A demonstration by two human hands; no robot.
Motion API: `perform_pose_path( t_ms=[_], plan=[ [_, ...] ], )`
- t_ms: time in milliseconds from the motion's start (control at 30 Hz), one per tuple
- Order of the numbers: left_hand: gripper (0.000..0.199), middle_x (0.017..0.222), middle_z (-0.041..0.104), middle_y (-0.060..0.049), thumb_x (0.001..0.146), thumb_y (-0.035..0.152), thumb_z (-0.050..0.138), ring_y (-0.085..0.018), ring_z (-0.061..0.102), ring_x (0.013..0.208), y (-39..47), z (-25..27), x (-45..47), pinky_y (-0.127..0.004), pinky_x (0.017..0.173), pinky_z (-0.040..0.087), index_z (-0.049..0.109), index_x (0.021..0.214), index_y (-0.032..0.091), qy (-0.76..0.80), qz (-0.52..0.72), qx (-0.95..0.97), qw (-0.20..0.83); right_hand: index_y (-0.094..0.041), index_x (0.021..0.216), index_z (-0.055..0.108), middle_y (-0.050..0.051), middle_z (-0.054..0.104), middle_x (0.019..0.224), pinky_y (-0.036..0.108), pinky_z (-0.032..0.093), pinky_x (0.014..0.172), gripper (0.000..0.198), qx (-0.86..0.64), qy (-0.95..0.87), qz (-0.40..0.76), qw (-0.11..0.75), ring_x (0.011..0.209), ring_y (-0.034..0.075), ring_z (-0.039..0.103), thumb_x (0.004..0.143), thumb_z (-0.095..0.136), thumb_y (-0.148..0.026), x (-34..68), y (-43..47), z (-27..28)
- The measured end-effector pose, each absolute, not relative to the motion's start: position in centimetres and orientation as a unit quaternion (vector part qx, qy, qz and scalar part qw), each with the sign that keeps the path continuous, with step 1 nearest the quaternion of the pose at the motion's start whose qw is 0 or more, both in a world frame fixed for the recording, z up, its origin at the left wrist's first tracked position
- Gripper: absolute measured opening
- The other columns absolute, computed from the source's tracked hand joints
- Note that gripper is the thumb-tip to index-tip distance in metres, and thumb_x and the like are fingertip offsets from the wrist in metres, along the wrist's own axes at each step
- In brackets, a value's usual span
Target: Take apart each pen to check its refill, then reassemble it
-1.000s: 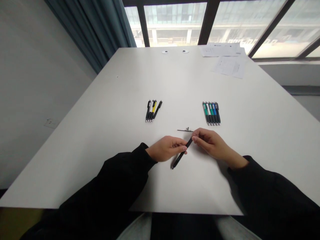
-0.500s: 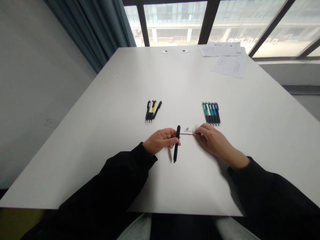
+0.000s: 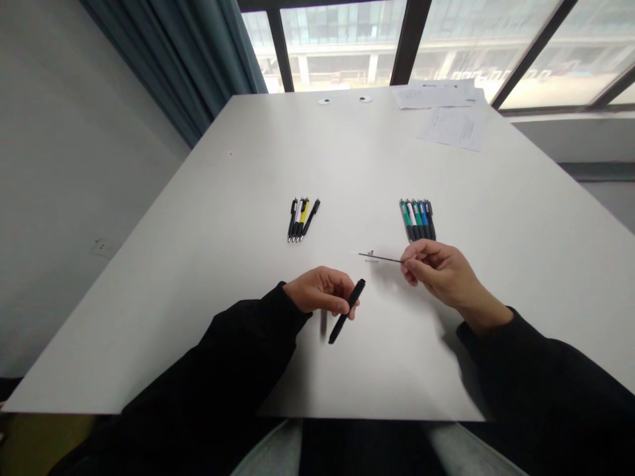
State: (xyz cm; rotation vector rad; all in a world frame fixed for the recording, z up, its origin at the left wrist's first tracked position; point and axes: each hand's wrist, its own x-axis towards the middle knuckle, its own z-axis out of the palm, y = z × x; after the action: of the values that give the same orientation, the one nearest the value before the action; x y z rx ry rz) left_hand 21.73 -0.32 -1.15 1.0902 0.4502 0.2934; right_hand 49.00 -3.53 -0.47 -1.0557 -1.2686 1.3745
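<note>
My left hand (image 3: 325,291) pinches a black pen barrel (image 3: 346,312) between thumb and fingers, tilted above the table. My right hand (image 3: 436,268) is closed on one end of a thin dark pen refill (image 3: 380,257), which points left and has a pale tip. Under the refill a small dark mark or part shows on the tabletop, too small to make out. Beyond my left hand lies a group of pens (image 3: 301,219), black, white and yellow. A tight row of green, white, blue and black pens (image 3: 417,218) lies just past my right hand, its lower ends partly hidden.
The white table (image 3: 198,264) reaches to the window. Printed papers (image 3: 449,125) lie at its far right, and two small white ovals with dark spots sit near the far edge. A blue-grey curtain (image 3: 183,53) hangs at the left beside the wall.
The refill, near the tabletop before, is now lifted and drawn right by my right hand. My left hand has lowered toward me, and the pen barrel leans more.
</note>
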Motion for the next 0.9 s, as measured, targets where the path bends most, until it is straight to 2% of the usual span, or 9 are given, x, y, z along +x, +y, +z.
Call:
perform_pose_path(
  t_ms=[133,267,400,600,900],
  plan=[
    [0.040,0.072,0.072,-0.008,0.064,0.040,0.089,-0.011,0.060,0.058,-0.37,-1.26,21.69,-0.021,0.053,0.043,0.070,0.082,0.010,0.204,0.076,0.506,0.835,-0.020,0.083,0.073,0.000,0.061,0.065,0.023,0.038,0.047,0.016,-0.377,-0.438,0.656,0.486,0.056,0.010,0.052,0.073,0.083,-0.027,49.56,-3.63,-0.13],
    [0.036,0.074,0.073,-0.008,0.066,0.036,0.089,-0.012,0.064,0.061,-0.38,-1.36,21.79,-0.021,0.056,0.046,0.072,0.085,0.010,0.195,0.067,0.500,0.841,-0.021,0.083,0.073,0.001,0.061,0.072,0.021,0.038,0.047,0.016,-0.334,-0.387,0.705,0.492,0.057,0.008,0.051,0.073,0.084,-0.027,49.77,-3.81,0.31],
    [0.032,0.075,0.074,-0.008,0.067,0.031,0.089,-0.013,0.069,0.070,-0.46,-1.36,22.01,-0.021,0.065,0.051,0.073,0.086,0.010,0.183,0.067,0.490,0.850,-0.022,0.083,0.072,0.001,0.065,0.081,0.020,0.047,0.055,0.016,-0.339,-0.352,0.700,0.521,0.066,0.009,0.058,0.074,0.084,-0.028,49.40,-3.81,0.49],
    [0.032,0.074,0.074,-0.008,0.066,0.030,0.089,-0.012,0.068,0.068,-0.53,-1.31,22.32,-0.020,0.063,0.050,0.073,0.086,0.010,0.199,0.072,0.490,0.845,-0.021,0.082,0.071,0.000,0.070,0.081,0.017,0.050,0.056,0.017,-0.369,-0.343,0.685,0.527,0.064,0.008,0.061,0.074,0.085,-0.027,49.03,-3.66,0.48],
    [0.040,0.073,0.073,-0.009,0.070,0.041,0.085,-0.006,0.053,0.050,-0.38,-1.01,22.27,-0.017,0.046,0.037,0.070,0.088,0.009,0.245,0.058,0.542,0.802,-0.021,0.083,0.071,0.003,0.071,0.081,0.027,0.052,0.057,0.017,-0.404,-0.431,0.641,0.490,0.061,0.012,0.061,0.077,0.081,-0.033,48.82,-3.81,0.10]
  ],
)
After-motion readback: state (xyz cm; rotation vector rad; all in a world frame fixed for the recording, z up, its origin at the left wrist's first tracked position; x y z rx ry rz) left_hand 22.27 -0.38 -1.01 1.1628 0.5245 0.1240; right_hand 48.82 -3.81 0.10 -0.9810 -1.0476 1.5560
